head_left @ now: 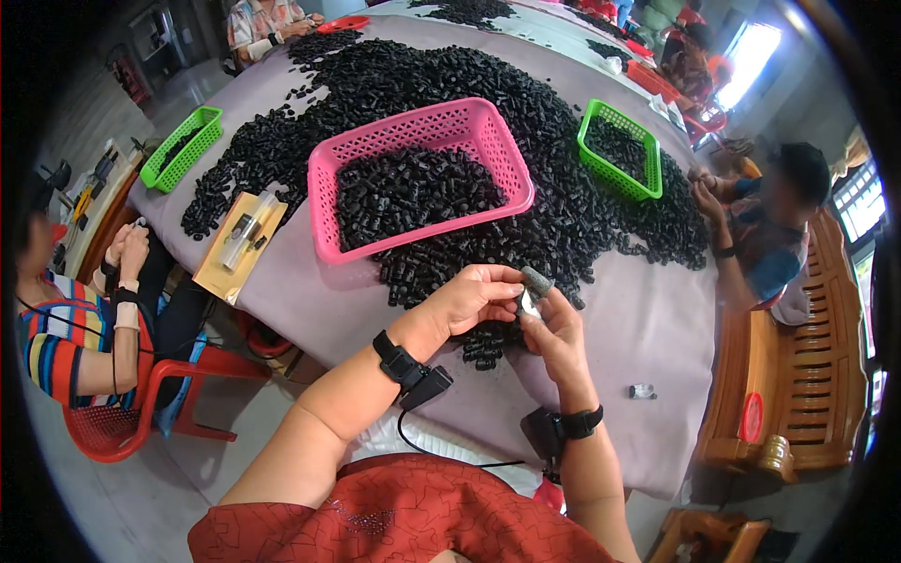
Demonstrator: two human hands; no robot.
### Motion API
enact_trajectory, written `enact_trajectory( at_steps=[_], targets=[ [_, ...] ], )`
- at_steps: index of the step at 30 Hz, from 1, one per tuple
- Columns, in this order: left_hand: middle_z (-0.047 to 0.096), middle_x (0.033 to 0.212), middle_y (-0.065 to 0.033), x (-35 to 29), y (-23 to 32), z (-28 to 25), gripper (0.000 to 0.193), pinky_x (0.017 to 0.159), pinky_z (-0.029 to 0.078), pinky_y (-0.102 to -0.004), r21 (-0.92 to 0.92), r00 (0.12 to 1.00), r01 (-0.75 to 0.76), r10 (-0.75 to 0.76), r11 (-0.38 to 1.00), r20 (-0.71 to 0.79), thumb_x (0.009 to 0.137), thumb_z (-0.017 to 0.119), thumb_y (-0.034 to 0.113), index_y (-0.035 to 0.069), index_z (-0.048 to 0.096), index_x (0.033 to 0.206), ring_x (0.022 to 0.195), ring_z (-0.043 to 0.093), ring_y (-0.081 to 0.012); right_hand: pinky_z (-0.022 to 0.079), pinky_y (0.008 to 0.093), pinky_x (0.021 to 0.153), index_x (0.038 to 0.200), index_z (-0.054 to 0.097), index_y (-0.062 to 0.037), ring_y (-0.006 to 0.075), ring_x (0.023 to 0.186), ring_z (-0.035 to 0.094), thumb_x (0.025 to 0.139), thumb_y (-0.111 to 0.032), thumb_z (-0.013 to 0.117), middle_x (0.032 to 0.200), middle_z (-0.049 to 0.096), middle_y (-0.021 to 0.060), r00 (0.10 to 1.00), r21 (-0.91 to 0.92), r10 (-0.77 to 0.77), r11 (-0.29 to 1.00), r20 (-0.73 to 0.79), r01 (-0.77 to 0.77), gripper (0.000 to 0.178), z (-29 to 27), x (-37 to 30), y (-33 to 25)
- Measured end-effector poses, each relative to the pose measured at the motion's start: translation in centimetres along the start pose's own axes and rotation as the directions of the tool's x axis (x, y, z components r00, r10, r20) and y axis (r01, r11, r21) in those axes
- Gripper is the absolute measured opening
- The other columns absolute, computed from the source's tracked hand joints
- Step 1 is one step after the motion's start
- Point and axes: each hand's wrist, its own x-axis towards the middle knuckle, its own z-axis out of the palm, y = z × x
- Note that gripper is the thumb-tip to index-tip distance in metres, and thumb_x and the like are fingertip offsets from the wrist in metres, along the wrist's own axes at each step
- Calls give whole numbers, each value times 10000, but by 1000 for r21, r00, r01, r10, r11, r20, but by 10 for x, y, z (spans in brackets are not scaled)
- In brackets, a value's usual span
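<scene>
Over the near part of the table my two hands meet at the fingertips. My left hand (481,300) is closed in a pinch on a small black piece (521,304), mostly hidden by the fingers. My right hand (557,330) grips a small shiny silvery piece (530,307) between thumb and fingers, right against the black piece. A grey finger cover (537,281) sits on one right fingertip. Just beyond the hands, a big heap of short black cylindrical pieces (422,272) spreads out, and a pink perforated basket (324,202) full of them rests in it.
Green baskets stand at the left (208,114) and right (640,192). A wooden board (221,277) with a clear tube lies left of the heap. One small clear-and-dark piece (642,391) lies at right. People sit around the table; a wooden bench (815,366) is at right.
</scene>
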Motion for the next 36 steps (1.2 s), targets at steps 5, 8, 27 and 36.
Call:
enact_trajectory(
  at_steps=[5,8,27,36],
  targets=[
    [667,882,-32,-1,4,1,212,664,571,-254,-24,999,-18,18,1000,27,917,606,63,38,599,1127,746,650,-94,338,179,492,1350,486,-37,29,588,457,880,-51,624,795,550,-22,1000,1,8,1000,19,-8,490,1,-1,0],
    [667,883,-33,-1,8,2,225,657,573,-258,-41,997,-16,20,999,79,912,608,58,46,591,1136,737,651,-100,318,178,474,1348,480,-35,30,577,449,879,-41,625,770,539,-24,997,135,40,990,64,-49,491,-2,0,1],
    [668,983,-30,0,4,-5,279,736,582,-279,-37,989,9,-3,999,147,920,600,66,50,589,1198,811,656,-101,321,176,462,1402,435,-50,37,596,455,882,-9,611,859,573,3,986,182,47,980,159,-76,550,-7,-1,5],
    [658,989,-29,1,9,-2,340,700,577,-256,-39,978,1,7,999,210,958,563,98,28,529,1289,768,658,-95,306,173,456,1336,471,-21,37,567,459,877,-57,647,751,522,-28,986,195,22,979,164,-55,492,-9,5,7]
  ],
)
